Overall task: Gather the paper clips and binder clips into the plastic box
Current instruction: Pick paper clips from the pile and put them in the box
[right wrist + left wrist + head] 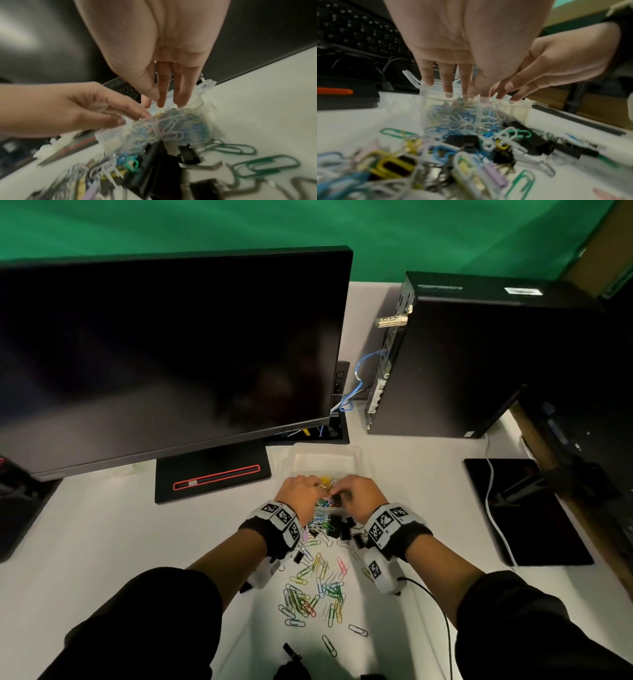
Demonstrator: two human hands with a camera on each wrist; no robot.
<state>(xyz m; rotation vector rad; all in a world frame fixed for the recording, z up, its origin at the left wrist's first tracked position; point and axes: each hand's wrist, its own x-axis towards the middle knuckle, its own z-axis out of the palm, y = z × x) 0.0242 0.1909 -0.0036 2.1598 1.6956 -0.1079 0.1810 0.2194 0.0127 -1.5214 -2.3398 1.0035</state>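
A clear plastic box (325,455) with its lid open stands on the white table, partly filled with coloured paper clips (171,124). Both hands hover over it with fingers pointing down into it. My left hand (301,487) has straight fingers whose tips reach inside the box (518,112). My right hand (359,491) does the same from the right, fingers extended (164,104). I see nothing clearly gripped in either hand. Loose paper clips (315,594) lie scattered on the table nearer me. Black binder clips (337,529) lie just in front of the box.
A dark monitor (164,347) on its stand (212,477) rises behind and to the left. A black computer tower (479,357) stands at the back right. A black pad (527,508) with a white cable lies on the right. A black cable (435,601) trails from my right wrist.
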